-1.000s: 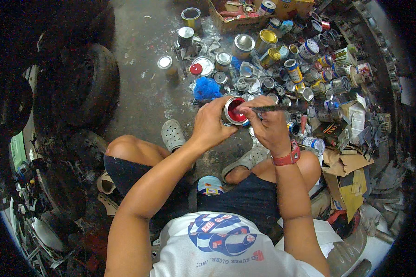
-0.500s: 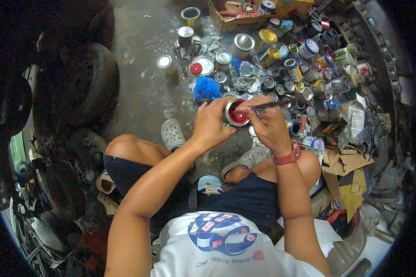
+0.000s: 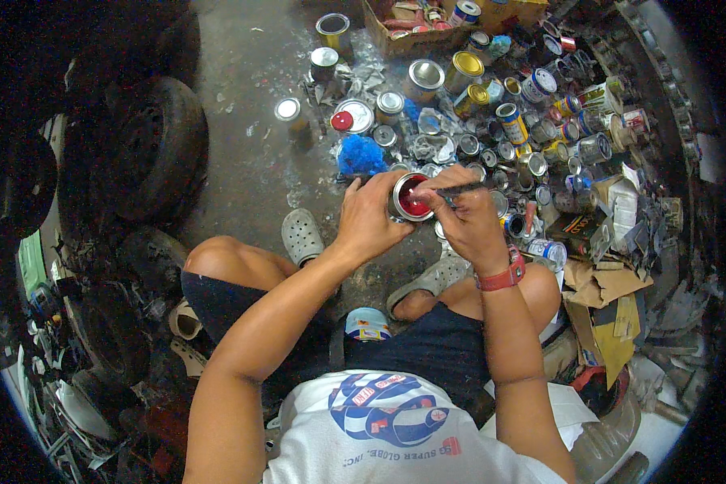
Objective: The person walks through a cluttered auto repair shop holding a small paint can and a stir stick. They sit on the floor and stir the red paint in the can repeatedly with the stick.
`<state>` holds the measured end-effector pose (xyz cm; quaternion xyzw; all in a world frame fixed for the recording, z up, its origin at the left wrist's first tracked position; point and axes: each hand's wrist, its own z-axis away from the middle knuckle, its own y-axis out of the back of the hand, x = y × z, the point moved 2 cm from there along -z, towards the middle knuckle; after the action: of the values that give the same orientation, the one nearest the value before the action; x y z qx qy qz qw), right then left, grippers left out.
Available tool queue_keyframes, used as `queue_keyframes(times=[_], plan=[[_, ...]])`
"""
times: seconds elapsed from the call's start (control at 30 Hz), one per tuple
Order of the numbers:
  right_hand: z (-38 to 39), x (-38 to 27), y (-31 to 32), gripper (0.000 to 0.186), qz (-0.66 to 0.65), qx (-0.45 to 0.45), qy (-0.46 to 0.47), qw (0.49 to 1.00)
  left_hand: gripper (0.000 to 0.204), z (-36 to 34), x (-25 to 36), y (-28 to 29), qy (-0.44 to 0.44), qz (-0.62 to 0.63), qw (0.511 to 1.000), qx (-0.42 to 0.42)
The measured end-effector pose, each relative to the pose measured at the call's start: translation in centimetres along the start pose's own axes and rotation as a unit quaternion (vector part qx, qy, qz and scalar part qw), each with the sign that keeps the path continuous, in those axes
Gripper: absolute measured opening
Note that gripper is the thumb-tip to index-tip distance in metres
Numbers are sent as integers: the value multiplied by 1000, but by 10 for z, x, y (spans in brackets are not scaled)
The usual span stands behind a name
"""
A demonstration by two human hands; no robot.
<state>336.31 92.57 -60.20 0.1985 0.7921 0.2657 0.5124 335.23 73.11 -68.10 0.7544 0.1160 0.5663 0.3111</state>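
Note:
An uncovered metal paint can point(image 3: 398, 187) with red paint point(image 3: 412, 202) inside is held up in front of me. My left hand point(image 3: 369, 214) wraps round the can's left side. Over its right rim, my right hand point(image 3: 466, 216) grips a dark, thin stick-like tool point(image 3: 462, 189). The tool's upper end points right; its other end, at the paint, is hidden by my fingers. Just beyond the can lies a bundle of blue plastic point(image 3: 361, 154). A white lid with a red cap-like piece point(image 3: 343, 121) on it sits farther off.
Many cans and jars crowd the floor ahead and right, among them a silver-lidded can point(image 3: 426, 74). A cardboard box point(image 3: 395, 40) stands at the back. Tires point(image 3: 157, 145) line the left. Torn cardboard point(image 3: 601, 282) lies by my right knee, and a light-blue can point(image 3: 367, 324) between my legs.
My right hand and the tool have shifted very slightly at the can's mouth. My left hand and the can stay almost where they were.

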Motion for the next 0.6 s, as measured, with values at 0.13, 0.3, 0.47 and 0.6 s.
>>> queue_keyframes(times=[0.13, 0.3, 0.47, 0.6], plan=[[-2, -3, 2, 10, 54, 10, 6, 998, 79, 2, 1, 1, 3, -12, 1000, -17], [6, 5, -1, 10, 15, -12, -24, 1000, 81, 3, -3, -3, 18, 0, 1000, -18], [-5, -6, 2, 11, 5, -7, 17, 1000, 81, 3, -1, -3, 21, -10, 1000, -15], [-1, -6, 3, 11, 30, 13, -16, 999, 81, 2, -2, -4, 21, -7, 1000, -19]])
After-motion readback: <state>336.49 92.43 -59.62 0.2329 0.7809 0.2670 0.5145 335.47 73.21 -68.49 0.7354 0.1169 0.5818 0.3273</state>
